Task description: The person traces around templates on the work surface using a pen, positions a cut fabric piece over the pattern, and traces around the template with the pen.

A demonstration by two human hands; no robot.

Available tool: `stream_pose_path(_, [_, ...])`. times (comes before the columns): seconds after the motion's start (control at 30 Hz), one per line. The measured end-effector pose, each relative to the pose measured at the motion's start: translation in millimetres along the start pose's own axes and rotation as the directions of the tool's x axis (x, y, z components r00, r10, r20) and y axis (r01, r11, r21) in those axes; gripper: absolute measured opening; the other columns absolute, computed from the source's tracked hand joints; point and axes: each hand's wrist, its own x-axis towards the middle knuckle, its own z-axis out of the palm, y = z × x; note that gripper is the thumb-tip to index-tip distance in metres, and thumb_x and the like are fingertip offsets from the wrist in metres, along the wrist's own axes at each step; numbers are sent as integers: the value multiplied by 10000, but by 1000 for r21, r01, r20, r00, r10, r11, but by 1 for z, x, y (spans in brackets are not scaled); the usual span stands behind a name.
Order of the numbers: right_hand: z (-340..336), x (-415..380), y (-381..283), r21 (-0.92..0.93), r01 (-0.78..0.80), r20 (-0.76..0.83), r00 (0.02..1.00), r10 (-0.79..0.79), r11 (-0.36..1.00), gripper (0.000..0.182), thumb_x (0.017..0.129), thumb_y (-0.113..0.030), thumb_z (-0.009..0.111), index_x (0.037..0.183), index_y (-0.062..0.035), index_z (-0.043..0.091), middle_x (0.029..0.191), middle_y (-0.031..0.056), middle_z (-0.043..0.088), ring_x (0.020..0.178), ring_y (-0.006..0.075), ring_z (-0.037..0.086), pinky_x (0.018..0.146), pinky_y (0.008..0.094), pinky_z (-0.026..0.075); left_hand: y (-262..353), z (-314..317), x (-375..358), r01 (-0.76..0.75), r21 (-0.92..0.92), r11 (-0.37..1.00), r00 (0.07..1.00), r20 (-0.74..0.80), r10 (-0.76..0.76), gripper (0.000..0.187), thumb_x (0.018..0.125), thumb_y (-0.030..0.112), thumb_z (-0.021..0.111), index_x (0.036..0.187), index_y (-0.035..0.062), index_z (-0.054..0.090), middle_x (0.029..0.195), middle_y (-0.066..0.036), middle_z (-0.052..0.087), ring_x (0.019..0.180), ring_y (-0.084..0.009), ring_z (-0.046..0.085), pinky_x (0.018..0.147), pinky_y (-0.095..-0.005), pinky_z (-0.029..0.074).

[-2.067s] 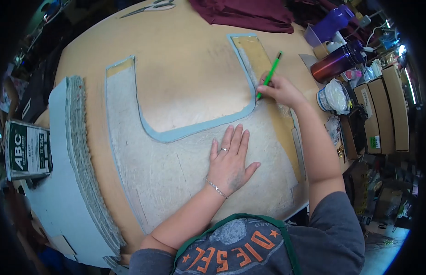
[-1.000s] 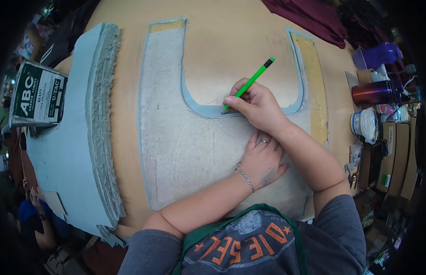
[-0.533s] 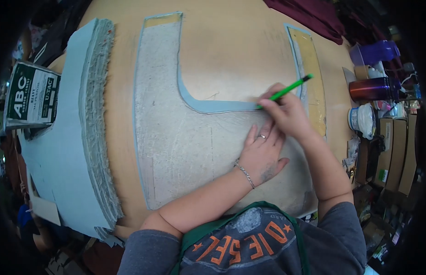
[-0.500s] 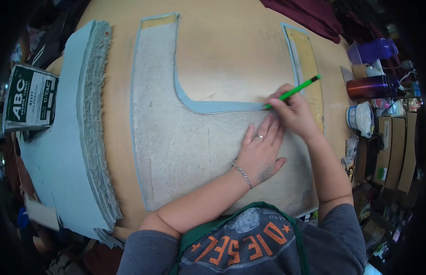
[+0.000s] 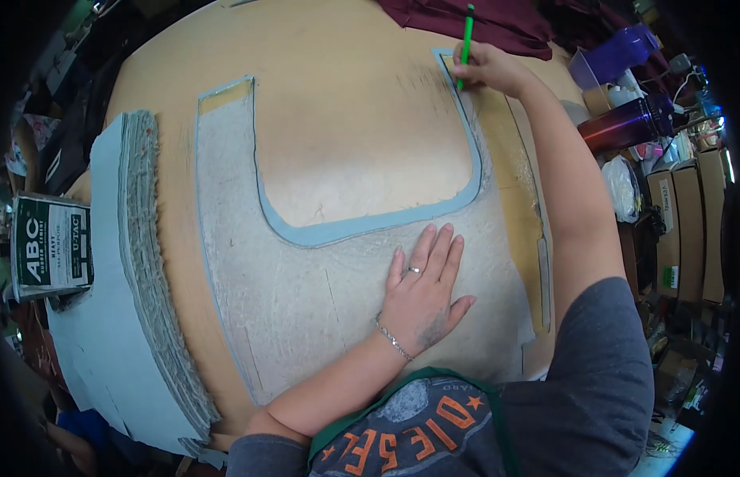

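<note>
A grey U-shaped template point(image 5: 290, 294) with yellowed ends lies over light blue material point(image 5: 330, 232), which shows as a strip along the inner curve. My left hand point(image 5: 425, 286), wearing a ring and a bracelet, rests flat on the template below that curve, fingers spread and holding nothing. At the top of the template's right arm, my right hand point(image 5: 491, 70) grips a green pencil point(image 5: 468, 36). The pencil stands nearly upright, its lower end at the inner edge of that arm.
A thick stack of light blue sheets point(image 5: 107, 302) lies left, with an ABC cement can point(image 5: 53, 245) on it. Dark red cloth point(image 5: 489, 24) lies at the far edge. Right stand a purple tumbler point(image 5: 628, 123) and cardboard boxes point(image 5: 681, 230). Part of a person point(image 5: 28, 151) shows far left.
My right hand has moved with the pencil from the bottom of the curve up to the top of the right arm. The view has shifted; my left hand still lies flat on the template.
</note>
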Motion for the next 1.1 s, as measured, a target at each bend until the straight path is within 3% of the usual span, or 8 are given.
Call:
stream_pose_path(0.17, [-12,55,11,145,45,-226,974,-11,988,113,861,-185,547,896,-105,476,816,25,601,733,98,596,614,202,451,1,-2,1,2,20,1000,1000,16,-2,697,750,496,532,1300,102,361,1366,-58,311,1276,-208,258,985,-454,227])
stream_pose_path(0.3, [15,56,48,484,527,-689,722,-68,699,197,833,-192,592,874,-31,485,759,64,598,648,119,593,539,184,457,2,-2,2,-3,39,999,1000,4,3,685,746,489,545,1287,102,384,1363,-67,317,1269,-218,270,980,-452,227])
stream_pose_path(0.4, [13,55,56,510,592,-779,625,44,624,229,830,-214,599,853,-21,478,702,69,592,598,119,585,493,197,446,5,-7,7,16,9,1000,1000,3,-16,606,748,451,563,1229,100,449,1317,-80,377,1237,-231,312,951,-442,270])
stream_pose_path(0.57, [20,56,49,307,472,-801,598,-43,826,272,791,-241,652,843,-23,498,651,38,557,509,79,479,474,212,391,-21,-9,109,-120,18,993,982,-145,122,414,792,347,542,1105,77,522,1192,-106,477,1157,-271,385,888,-456,345])
stream_pose_path(0.7, [18,68,60,209,393,-765,636,-100,895,300,760,-244,667,863,7,539,705,108,611,621,169,601,592,300,476,-46,2,220,-103,194,976,973,-186,139,497,835,425,458,1247,152,410,1345,-49,338,1260,-301,269,969,-544,250])
stream_pose_path(0.93, [16,67,61,25,316,-745,638,-193,949,352,743,-326,651,876,-13,559,779,158,610,745,304,597,681,357,466,-57,9,239,92,299,950,992,-111,-61,597,824,539,385,1313,202,327,1395,13,263,1300,-283,196,975,-594,187])
stream_pose_path(1.07, [-11,50,79,-89,152,-811,562,-161,984,289,773,-246,647,896,-10,532,744,120,608,676,169,592,633,297,468,-56,10,239,98,299,949,992,-104,-70,599,820,529,395,1311,192,330,1393,9,269,1295,-280,208,975,-595,182])
stream_pose_path(1.1, [-10,55,82,-2,148,-814,574,-88,989,310,769,-276,642,905,-16,541,766,133,614,708,217,606,656,319,471,-55,9,240,103,296,950,992,-95,-78,599,823,517,394,1314,181,327,1396,5,265,1297,-281,202,985,-593,167])
